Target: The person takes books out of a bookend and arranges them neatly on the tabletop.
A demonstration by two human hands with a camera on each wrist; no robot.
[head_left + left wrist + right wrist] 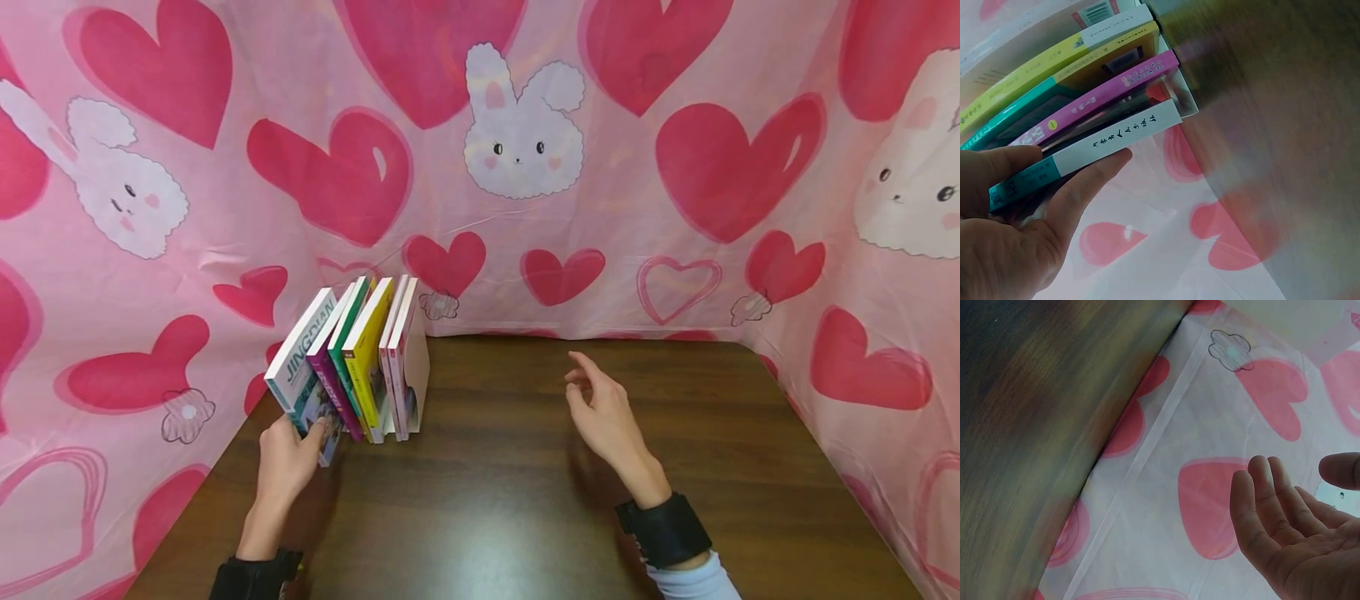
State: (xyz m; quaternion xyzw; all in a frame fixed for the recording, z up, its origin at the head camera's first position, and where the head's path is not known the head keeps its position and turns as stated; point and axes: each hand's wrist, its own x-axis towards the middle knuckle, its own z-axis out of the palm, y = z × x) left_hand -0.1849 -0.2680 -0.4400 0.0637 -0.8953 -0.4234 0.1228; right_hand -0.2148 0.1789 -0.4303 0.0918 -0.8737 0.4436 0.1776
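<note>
My left hand [285,462] grips the leftmost book [306,379] of an upright row, thumb on one cover and fingers on the other. This book has a white and teal spine and leans outward to the left. In the left wrist view, its spine [1116,140] shows between thumb and fingers, slightly apart from its neighbour at the near end. Beside it stand a purple book [333,392], a green book [347,358], a yellow book [366,375] and thin pink books [392,392]. Over the table's right half hovers my right hand [609,417], fingers loosely bent, holding nothing.
The books stand at the left of a brown wooden table [510,483]. A pale panel [417,375] is at the row's right end. Pink cloth [517,233] with hearts and rabbits hangs along the back and both sides of the table.
</note>
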